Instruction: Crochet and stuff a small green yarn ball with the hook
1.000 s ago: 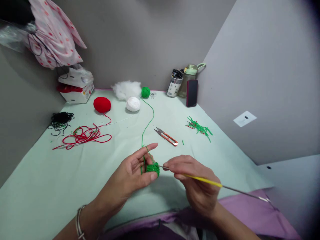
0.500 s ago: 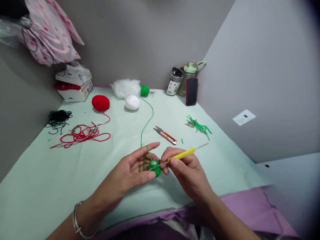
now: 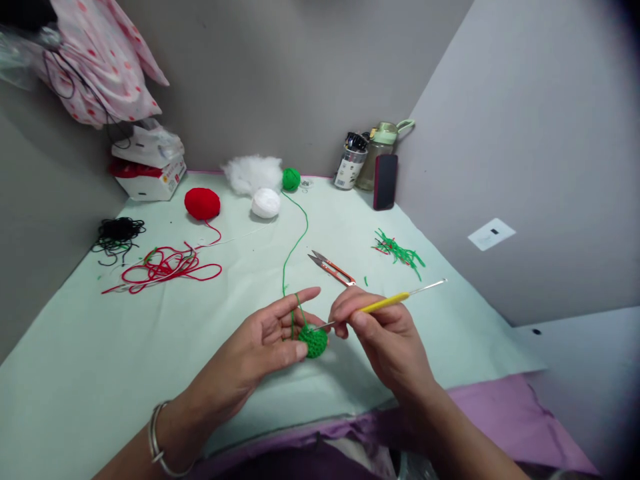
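Note:
My left hand (image 3: 273,330) pinches a small, round green crochet piece (image 3: 314,342) between thumb and fingers, with its index finger stretched out. Green yarn (image 3: 285,267) loops over that index finger and trails back to a green yarn ball (image 3: 291,179). In my right hand (image 3: 377,327) is a crochet hook (image 3: 385,303) with a yellow handle, held like a pen. Its metal tip meets the upper edge of the green piece; the other metal end points up to the right. Whether the tip sits inside a stitch is too small to tell.
Orange thread snips (image 3: 331,268) lie just beyond my right hand, with green yarn scraps (image 3: 397,251) to the right. Red yarn (image 3: 170,267), black yarn (image 3: 120,233), a red ball (image 3: 203,203), a white ball (image 3: 265,203) and white stuffing (image 3: 253,175) lie further back. A phone (image 3: 385,182) leans upright near a bottle.
The hook has drawn back to the right and its rear end has risen. The green piece has turned in my left hand, showing more of its stitched side.

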Action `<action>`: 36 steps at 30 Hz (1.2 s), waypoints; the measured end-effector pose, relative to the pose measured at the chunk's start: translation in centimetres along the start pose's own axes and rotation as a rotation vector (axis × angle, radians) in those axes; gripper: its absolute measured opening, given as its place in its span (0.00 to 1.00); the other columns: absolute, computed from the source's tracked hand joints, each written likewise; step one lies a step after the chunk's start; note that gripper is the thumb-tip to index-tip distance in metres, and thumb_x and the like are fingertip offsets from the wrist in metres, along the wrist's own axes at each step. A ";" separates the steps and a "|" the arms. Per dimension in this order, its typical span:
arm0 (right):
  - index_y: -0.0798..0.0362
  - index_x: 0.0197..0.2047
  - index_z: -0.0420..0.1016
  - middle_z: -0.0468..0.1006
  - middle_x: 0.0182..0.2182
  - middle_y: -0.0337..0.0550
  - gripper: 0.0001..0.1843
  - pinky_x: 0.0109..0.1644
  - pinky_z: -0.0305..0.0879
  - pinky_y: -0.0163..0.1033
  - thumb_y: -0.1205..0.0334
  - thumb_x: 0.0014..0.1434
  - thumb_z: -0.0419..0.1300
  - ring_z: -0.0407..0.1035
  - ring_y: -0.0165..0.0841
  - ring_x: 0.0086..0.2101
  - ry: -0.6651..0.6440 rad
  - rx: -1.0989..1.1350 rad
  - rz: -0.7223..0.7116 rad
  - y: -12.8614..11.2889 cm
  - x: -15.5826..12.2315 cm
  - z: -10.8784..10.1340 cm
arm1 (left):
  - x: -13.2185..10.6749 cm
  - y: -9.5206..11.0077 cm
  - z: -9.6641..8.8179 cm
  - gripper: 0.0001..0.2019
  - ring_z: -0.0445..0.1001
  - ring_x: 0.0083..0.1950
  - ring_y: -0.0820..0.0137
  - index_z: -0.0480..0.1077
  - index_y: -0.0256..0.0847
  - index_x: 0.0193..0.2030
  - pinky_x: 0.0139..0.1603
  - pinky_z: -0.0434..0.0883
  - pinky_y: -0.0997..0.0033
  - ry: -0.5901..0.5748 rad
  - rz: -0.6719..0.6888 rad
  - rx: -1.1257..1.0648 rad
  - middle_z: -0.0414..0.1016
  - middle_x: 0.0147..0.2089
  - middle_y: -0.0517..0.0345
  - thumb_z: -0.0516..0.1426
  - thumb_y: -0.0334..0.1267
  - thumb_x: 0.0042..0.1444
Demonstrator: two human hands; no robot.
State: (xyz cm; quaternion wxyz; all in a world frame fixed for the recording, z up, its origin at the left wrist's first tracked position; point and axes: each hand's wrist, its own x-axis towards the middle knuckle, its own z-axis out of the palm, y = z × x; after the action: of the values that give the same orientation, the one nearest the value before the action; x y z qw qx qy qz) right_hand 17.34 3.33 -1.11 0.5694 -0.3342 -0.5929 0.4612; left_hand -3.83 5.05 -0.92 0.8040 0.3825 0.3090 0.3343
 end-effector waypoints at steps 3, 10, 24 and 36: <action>0.45 0.49 0.87 0.83 0.37 0.44 0.10 0.40 0.80 0.40 0.64 0.72 0.63 0.78 0.34 0.36 0.026 -0.368 -0.215 0.1 -0.8 0.8 | -0.1 -0.4 0.8 0.38 0.78 0.54 0.63 0.70 0.46 0.71 0.61 0.71 0.62 0.075 0.035 0.016 0.81 0.51 0.55 0.73 0.39 0.55; 0.47 0.56 0.85 0.82 0.40 0.47 0.15 0.41 0.80 0.41 0.70 0.71 0.62 0.79 0.36 0.40 0.113 -0.657 -0.476 0.6 -1.7 1.9 | -0.4 -1.2 1.7 0.29 0.76 0.51 0.67 0.78 0.50 0.63 0.59 0.69 0.67 0.096 -0.009 -0.134 0.80 0.47 0.59 0.74 0.42 0.54; 0.46 0.40 0.89 0.82 0.30 0.40 0.09 0.36 0.73 0.37 0.54 0.69 0.67 0.73 0.31 0.30 0.113 0.136 0.055 -0.2 -0.3 0.5 | -0.5 -0.3 0.1 0.24 0.75 0.50 0.66 0.83 0.53 0.58 0.58 0.68 0.65 -0.017 -0.027 -0.043 0.81 0.47 0.58 0.73 0.42 0.54; 0.42 0.51 0.87 0.89 0.40 0.44 0.11 0.46 0.79 0.45 0.64 0.72 0.64 0.81 0.38 0.43 0.021 -0.181 -0.207 0.5 -0.8 1.6 | 0.1 -0.5 1.5 0.30 0.75 0.59 0.59 0.81 0.53 0.60 0.65 0.71 0.58 0.165 0.098 0.266 0.72 0.57 0.56 0.74 0.37 0.48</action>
State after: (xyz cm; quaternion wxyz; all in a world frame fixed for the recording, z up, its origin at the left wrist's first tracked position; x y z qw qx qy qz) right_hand 15.79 2.55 -1.73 0.5878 -0.3260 -0.6571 0.3412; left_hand -2.53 4.28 -0.61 0.7010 0.4715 0.3963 0.3595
